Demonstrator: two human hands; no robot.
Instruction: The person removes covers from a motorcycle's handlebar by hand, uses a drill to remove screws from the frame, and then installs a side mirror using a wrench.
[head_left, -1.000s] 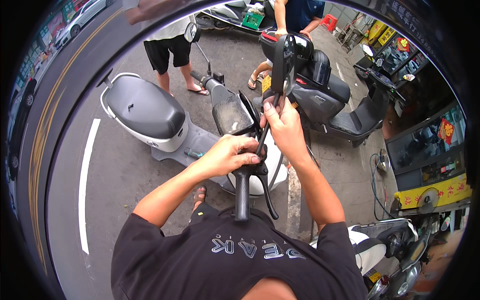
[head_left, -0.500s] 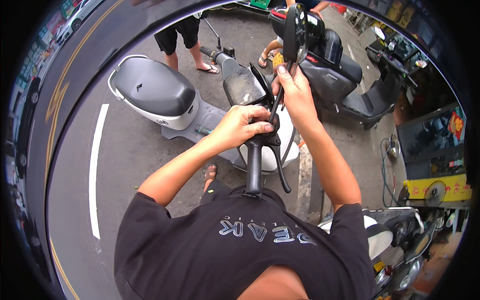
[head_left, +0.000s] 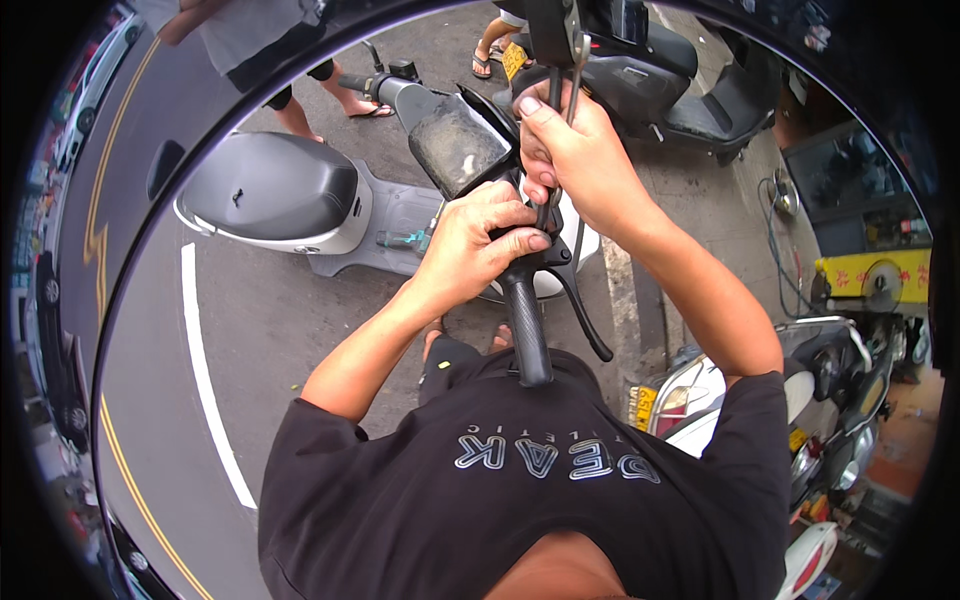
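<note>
I stand at the handlebar of a white and grey scooter (head_left: 335,235), by its black rubber grip (head_left: 527,325) and brake lever (head_left: 588,312). My left hand (head_left: 470,240) is closed, thumb and fingers pinching the foot of a mirror stem where it meets the bar. Higher up, my right hand (head_left: 580,155) wraps round the same stem (head_left: 555,88), below the dark mirror (head_left: 552,35). A slim metal bar with a rounded end (head_left: 583,45), perhaps a wrench, runs beside the stem into that hand. The stem's lower joint is mostly hidden by my fingers.
The scooter's dusty instrument panel (head_left: 460,145) lies beyond my left hand, its seat (head_left: 270,185) to the left. A person (head_left: 270,50) stands behind it. A dark scooter (head_left: 640,90) is parked ahead, more scooters (head_left: 800,400) on the right. A road (head_left: 130,330) runs along the left.
My right hand's fingers have curled lower round the stem, nearer my left hand. The grip looks more tilted and the view has shifted. The standing person at upper left shows more of the body.
</note>
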